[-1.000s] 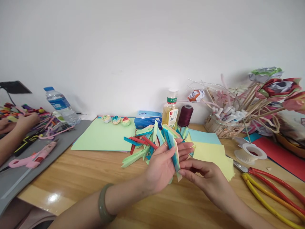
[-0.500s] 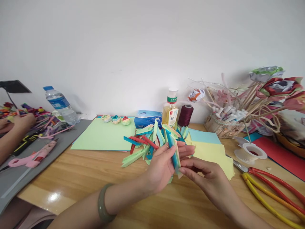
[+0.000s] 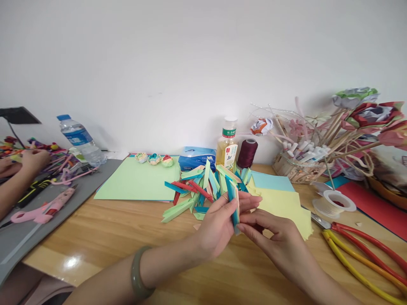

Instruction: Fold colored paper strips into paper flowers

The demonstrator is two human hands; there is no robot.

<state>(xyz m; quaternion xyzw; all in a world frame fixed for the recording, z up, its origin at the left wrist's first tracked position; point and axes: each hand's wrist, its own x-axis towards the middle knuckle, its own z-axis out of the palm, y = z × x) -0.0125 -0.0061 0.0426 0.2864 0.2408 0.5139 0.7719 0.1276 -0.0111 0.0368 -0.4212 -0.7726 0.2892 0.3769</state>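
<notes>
That clear bottle of yellowish drink with a white cap [image 3: 227, 146] says 东方 on its green label, cut off past that. Left hand's [image 3: 218, 228] half open, thumb pinning a slim stack of folded blue-and-cream paper strips [image 3: 234, 206] over the wooden table [image 3: 127, 228]; right hand's [image 3: 275, 233] thumb and forefinger pinch its lower end.

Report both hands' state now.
Left hand: closed on folded paper strips.
Right hand: fingertips closed at the strips' lower end.

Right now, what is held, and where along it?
A bundle of folded paper strips: left hand around its middle, right hand at its lower end.
</notes>
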